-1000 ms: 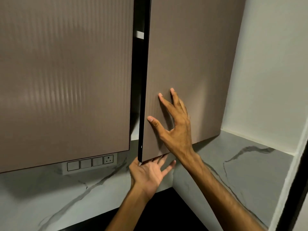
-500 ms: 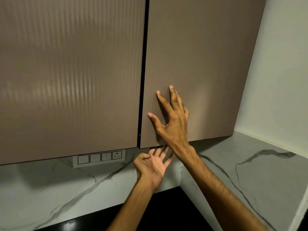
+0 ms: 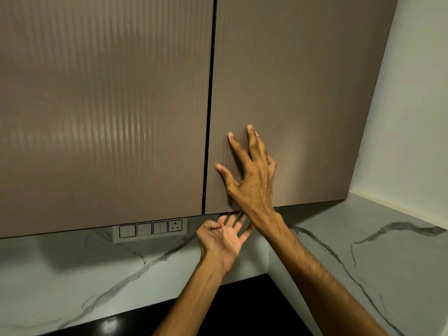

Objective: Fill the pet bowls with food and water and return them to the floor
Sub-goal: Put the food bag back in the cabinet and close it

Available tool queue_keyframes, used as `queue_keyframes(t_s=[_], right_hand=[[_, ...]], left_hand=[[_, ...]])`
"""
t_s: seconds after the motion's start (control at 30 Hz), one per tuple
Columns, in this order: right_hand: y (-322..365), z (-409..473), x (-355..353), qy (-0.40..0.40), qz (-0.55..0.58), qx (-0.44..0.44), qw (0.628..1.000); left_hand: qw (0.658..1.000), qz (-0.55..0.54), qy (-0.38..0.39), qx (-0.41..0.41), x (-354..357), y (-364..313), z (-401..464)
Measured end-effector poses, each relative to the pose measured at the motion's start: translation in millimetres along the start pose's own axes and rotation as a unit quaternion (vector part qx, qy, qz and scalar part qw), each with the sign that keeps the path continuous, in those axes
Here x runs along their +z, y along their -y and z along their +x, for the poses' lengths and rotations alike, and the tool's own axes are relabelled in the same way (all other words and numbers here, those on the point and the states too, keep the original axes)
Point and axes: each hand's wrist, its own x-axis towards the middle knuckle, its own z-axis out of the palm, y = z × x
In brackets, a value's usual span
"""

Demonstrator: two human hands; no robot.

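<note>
Pressing my right hand (image 3: 252, 175) flat against the right-hand matte taupe cabinet door (image 3: 303, 93), I have the fingers straight and spread, the thumb out toward the dark seam where it meets the left-hand ribbed taupe door (image 3: 104, 105). That seam looks narrow and even from top to bottom, so I judge the door shut flush. My left hand (image 3: 221, 238) is below, palm up under the door's bottom edge, the long fingers reaching up to its underside, the forefinger and thumb loosely curled, holding nothing.

No pet bowls, food or water show anywhere in this head view, so I cannot say where they are. What I do see is the white marble-veined backsplash (image 3: 72, 267), a white switch plate with a socket (image 3: 150, 228) just under the left door, and a strip of glossy black counter (image 3: 242, 301) at the bottom.

As I judge it, this is a cupboard step on the way to filling the bowls. The next move calls for dropping both hands and turning to find the bowls.
</note>
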Motion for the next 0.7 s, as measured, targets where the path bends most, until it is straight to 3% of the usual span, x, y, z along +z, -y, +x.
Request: queue_keyframes(t_s=[0.27, 0.7], right_hand=[[-1, -13, 0, 0.001, 0.000, 0.002, 1.000], [6, -59, -15, 0.085, 0.037, 0.031, 0.995]], left_hand=[[1.000, 0.021, 0.016, 0.004, 4, 0, -10], [0.997, 0.065, -0.024, 0.027, -4, -3, -41]])
